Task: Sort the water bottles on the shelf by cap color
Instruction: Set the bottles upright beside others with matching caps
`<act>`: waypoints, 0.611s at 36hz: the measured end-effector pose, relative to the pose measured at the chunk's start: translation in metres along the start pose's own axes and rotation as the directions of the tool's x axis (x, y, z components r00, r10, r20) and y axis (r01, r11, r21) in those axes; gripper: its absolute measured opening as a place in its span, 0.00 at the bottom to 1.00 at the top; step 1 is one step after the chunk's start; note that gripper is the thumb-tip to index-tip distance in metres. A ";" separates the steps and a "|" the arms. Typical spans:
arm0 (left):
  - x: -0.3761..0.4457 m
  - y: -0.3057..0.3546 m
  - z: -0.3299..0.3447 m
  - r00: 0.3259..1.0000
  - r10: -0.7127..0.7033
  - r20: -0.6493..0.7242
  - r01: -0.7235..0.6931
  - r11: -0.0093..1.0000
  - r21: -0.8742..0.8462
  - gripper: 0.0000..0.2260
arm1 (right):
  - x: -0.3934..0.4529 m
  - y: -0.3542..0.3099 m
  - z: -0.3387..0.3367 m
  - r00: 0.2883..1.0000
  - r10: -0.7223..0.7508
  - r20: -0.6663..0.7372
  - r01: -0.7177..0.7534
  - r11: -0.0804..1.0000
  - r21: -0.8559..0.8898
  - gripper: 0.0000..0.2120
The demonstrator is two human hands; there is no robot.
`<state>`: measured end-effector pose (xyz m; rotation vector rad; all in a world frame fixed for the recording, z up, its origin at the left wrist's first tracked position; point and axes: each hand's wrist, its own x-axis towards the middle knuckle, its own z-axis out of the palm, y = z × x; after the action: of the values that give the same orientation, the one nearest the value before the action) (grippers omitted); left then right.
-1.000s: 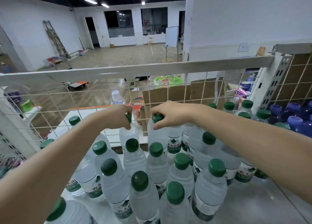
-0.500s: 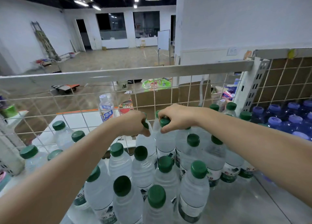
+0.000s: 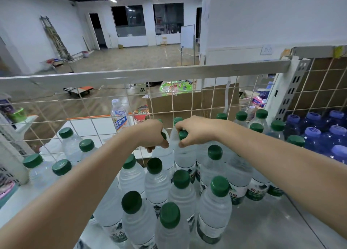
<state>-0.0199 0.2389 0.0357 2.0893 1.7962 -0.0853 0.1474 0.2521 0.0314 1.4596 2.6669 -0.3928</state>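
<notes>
Several clear water bottles with green caps point(image 3: 181, 179) stand crowded on the grey shelf point(image 3: 262, 228). My left hand point(image 3: 152, 134) grips the green-capped top of one bottle point(image 3: 163, 155) near the back of the shelf. My right hand point(image 3: 195, 130) pinches the green cap of the bottle beside it point(image 3: 185, 158). The two hands are almost touching. Blue bottles with purple caps point(image 3: 311, 134) stand grouped at the right end of the shelf.
A white wire grid point(image 3: 93, 117) with a top rail point(image 3: 150, 74) backs the shelf. An upright post point(image 3: 287, 95) stands at the right. Behind the grid are a white-capped bottle with a blue label point(image 3: 120, 115), cardboard boxes point(image 3: 187, 102) and open floor.
Both hands with their bottles have shifted right and come closer together. The camera view has swung left, showing more green-capped bottles at the left.
</notes>
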 end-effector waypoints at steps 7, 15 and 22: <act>-0.006 0.003 0.005 0.999 -0.015 -0.048 0.015 1.000 -0.008 0.13 | -0.002 0.001 0.004 1.000 0.006 -0.023 -0.005 1.000 0.009 0.13; -0.018 -0.002 0.006 0.994 -0.015 -0.104 0.019 0.999 0.036 0.26 | -0.014 -0.002 -0.004 0.996 -0.007 -0.093 -0.006 0.990 -0.140 0.19; -0.037 0.001 -0.006 0.980 0.098 -0.171 -0.079 0.990 0.114 0.17 | -0.033 -0.027 -0.015 0.987 -0.115 -0.115 0.129 0.983 0.131 0.15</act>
<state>-0.0270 0.2058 0.0526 2.3142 1.8308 0.0295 0.1436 0.2154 0.0574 1.3925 2.8769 -0.5338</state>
